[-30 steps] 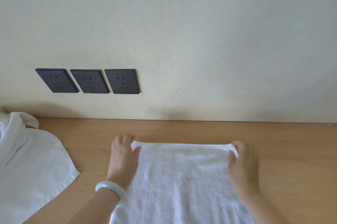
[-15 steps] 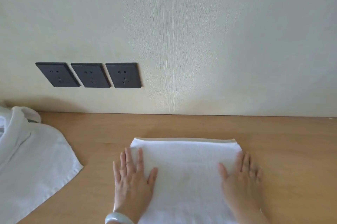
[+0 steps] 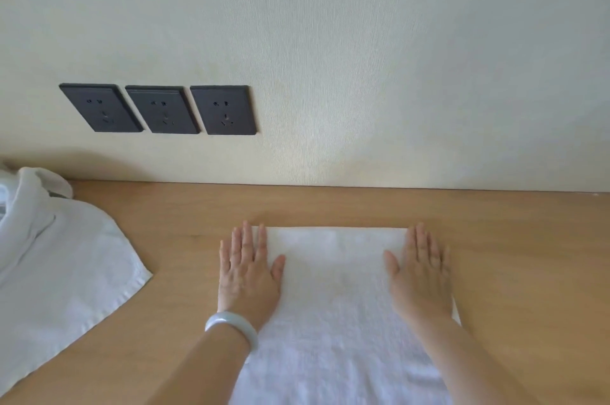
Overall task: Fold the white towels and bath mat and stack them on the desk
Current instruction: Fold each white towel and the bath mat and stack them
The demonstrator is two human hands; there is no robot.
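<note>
A white towel (image 3: 333, 299) lies flat on the wooden desk (image 3: 515, 256), its far edge straight and parallel to the wall. My left hand (image 3: 247, 276) rests palm down on the towel's left side, fingers stretched out, a pale bangle on the wrist. On the towel's right side my right hand (image 3: 419, 276) lies flat in the same way. Neither hand grips anything. A second white cloth (image 3: 62, 266), loose and rumpled, lies on the desk at the far left, partly out of frame.
A cream wall (image 3: 363, 58) rises straight from the desk's back edge. Three dark sockets (image 3: 161, 109) sit in a row on the wall at the left. Bare wood shows to the right of the towel and between the two cloths.
My hands let go of the towel's far corners, drew back towards me, then slid forward flat along its sides to the far edge. The towel's far edge now lies flat.
</note>
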